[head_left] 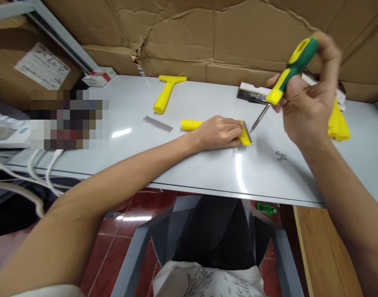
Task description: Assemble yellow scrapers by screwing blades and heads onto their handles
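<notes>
My left hand (220,133) is closed over a yellow scraper (190,125) lying flat on the white table. A metal blade (247,133) shows along the scraper's head, by a screw. My right hand (314,93) grips a screwdriver (296,66) by its green and yellow handle, raised above the table. Its shaft slants down to the left, with the tip near the blade edge; whether they touch I cannot tell. Several small screws (281,156) lie in a pile to the right. A loose blade (158,123) rests left of the scraper, below a second yellow scraper handle (166,94).
Behind my right hand lie a flat black and white packet (253,93) and more yellow pieces (338,121). Cardboard (183,37) lines the table's back. A small box (99,77) stands back left, and white cables (37,173) hang at the left edge.
</notes>
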Available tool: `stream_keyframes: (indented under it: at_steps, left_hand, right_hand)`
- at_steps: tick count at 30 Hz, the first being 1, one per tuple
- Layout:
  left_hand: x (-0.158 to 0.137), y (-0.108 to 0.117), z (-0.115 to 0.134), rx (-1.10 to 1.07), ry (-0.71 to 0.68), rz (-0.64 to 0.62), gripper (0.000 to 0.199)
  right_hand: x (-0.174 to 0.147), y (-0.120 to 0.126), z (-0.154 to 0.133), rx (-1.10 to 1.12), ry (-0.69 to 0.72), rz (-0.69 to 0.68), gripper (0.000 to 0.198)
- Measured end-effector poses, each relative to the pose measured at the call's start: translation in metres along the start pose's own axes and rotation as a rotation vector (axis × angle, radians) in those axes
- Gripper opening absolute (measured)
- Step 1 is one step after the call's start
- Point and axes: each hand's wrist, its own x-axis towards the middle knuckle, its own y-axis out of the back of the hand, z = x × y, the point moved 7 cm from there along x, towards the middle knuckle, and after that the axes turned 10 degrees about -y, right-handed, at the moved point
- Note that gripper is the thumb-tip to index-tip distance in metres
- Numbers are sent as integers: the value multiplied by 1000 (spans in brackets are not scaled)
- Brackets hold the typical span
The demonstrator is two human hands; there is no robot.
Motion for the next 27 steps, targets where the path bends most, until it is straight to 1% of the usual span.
stream_keyframes:
  at_steps: [1, 2, 5, 8, 12, 16, 20, 25, 27]
  left_hand:
    - [1, 3, 2, 18, -34, 16, 21]
    - [1, 6, 4, 32, -57, 38, 19]
    - [3, 13, 6, 64, -99, 102, 17]
    - [4, 15, 8, 78, -120, 133, 17]
    - [4, 12, 8, 73, -99, 120, 17]
    - [3, 13, 8, 42, -99, 134, 13]
    - [1, 12, 7, 30, -98, 125, 8]
    - [-3, 4, 1, -18, -28, 91, 9]
    - [-3, 1, 1, -19, -20, 78, 11]
  right_hand:
    - [-2, 0, 5, -29, -73, -43, 62]
    - [-5, -2, 8, -38, -110, -81, 64]
    - [-9, -9, 13, 23, -87, -152, 69]
    - [-8, -13, 15, 23, -59, -143, 68]
    - [-9, -9, 19, -49, -54, -122, 66]
    - [-8, -6, 24, 13, 14, -141, 68]
    - [-7, -8, 29, 84, -23, -184, 65]
    - [-9, -6, 27, 46, -84, -161, 64]
    - [-9, -5, 27, 33, -98, -139, 64]
